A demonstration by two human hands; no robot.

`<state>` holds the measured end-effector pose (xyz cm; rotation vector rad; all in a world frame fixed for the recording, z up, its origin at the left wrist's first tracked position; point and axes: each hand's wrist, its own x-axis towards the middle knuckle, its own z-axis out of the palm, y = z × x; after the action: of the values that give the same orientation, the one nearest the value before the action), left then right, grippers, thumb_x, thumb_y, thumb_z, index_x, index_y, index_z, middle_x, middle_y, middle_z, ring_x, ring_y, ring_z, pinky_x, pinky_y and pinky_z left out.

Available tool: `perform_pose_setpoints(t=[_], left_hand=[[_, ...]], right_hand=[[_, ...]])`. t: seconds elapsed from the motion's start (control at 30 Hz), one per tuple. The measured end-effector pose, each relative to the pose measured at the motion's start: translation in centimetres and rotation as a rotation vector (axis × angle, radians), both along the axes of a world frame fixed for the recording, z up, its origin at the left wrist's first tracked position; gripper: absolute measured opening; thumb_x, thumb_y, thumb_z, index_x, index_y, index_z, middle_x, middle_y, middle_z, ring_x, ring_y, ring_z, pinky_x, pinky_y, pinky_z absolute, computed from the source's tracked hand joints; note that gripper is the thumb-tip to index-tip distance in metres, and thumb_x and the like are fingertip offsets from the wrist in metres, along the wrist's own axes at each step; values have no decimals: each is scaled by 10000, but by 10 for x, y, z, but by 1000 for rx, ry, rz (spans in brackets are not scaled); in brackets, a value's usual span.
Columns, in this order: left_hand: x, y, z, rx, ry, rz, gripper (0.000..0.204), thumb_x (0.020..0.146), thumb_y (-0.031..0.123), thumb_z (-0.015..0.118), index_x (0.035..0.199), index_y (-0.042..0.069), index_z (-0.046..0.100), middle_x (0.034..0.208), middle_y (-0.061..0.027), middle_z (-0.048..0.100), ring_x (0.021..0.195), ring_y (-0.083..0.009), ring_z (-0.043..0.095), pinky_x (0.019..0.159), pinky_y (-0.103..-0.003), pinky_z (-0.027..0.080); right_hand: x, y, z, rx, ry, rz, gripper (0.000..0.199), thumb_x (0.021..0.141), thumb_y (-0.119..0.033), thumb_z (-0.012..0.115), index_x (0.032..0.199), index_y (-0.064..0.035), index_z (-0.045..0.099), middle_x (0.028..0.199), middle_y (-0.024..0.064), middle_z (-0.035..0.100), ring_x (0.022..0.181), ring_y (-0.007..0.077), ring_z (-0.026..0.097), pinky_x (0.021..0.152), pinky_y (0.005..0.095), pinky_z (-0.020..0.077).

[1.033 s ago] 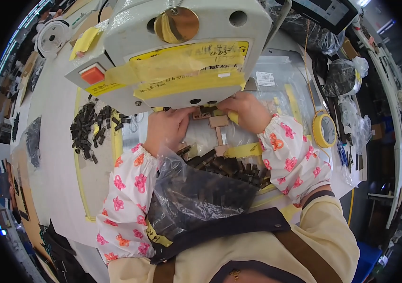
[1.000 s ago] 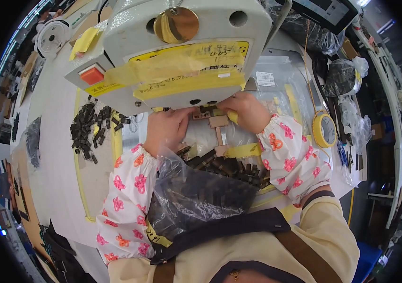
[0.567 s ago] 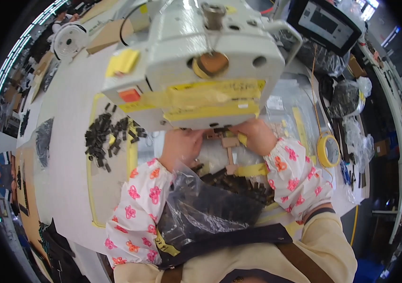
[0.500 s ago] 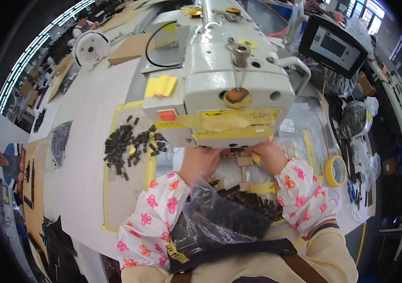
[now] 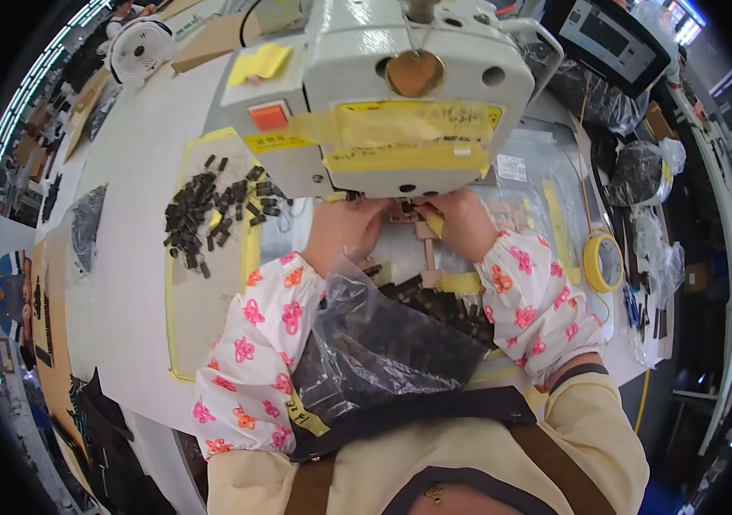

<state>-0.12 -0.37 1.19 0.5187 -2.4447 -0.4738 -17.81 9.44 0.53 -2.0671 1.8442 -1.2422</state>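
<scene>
Both hands are at work under the front of a big pale grey industrial sewing machine. My left hand is curled, its fingertips partly hidden beneath the machine head. Opposite it, my right hand has thumb and forefinger pinched together, with a bit of yellow on one finger. Between the fingertips lies a small brown and dark fixture; any piece they hold is too small to name. Nearer me, a clear plastic bag lies beside loose short black pieces. Flowered white sleeves cover my forearms.
Left of the machine, a pile of short black pieces sits on a board edged with yellow tape. A yellow tape roll lies at right, below a control screen. A white fan stands far left. Another person sits at left.
My view has tilted, so the machine, hands and piles appear higher and slightly further left. Both hands stay beneath the machine head, with little change in their grip.
</scene>
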Motion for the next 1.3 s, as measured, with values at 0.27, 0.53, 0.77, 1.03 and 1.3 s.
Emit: perform_pose_setpoints(t=[0.27, 0.53, 0.77, 1.03, 1.3], left_hand=[[-3, 3, -11, -5, -77, -11, 178, 772, 71, 540, 910, 132, 635, 799, -92, 644, 693, -284, 609, 591, -353, 488], [-2, 6, -8, -12, -92, -18, 177, 767, 65, 546, 903, 131, 636, 788, -90, 642, 673, -283, 608, 583, -355, 487], [-3, 8, -3, -133, -43, -92, 268, 697, 36, 566, 918, 168, 641, 670, -57, 590, 604, -262, 584, 543, -363, 472], [-6, 13, 4, -218, -75, -116, 283, 666, 97, 569, 915, 208, 644, 753, -35, 612, 632, -241, 598, 530, -353, 483], [-3, 3, -6, 27, -70, 4, 303, 702, 79, 547, 978, 185, 615, 726, -65, 594, 631, -287, 593, 538, -377, 476]], right_hand=[[-11, 7, -8, 116, 88, 38, 201, 667, -20, 578, 851, -56, 650, 834, 110, 608, 818, 299, 567, 706, 372, 473], [-4, 6, -3, 41, 288, 53, 204, 633, -33, 572, 816, -73, 652, 783, 111, 598, 804, 292, 572, 698, 379, 479], [-1, 5, -1, 30, 343, 18, 138, 640, -57, 573, 765, -58, 632, 755, 119, 582, 796, 281, 572, 706, 361, 478], [1, 9, 0, 35, 392, 21, 134, 649, -89, 575, 767, -74, 636, 777, 92, 590, 809, 258, 575, 694, 350, 483], [-5, 3, 3, 28, 623, -32, 101, 660, -141, 574, 737, -128, 639, 833, 12, 618, 869, 178, 572, 745, 311, 427]])
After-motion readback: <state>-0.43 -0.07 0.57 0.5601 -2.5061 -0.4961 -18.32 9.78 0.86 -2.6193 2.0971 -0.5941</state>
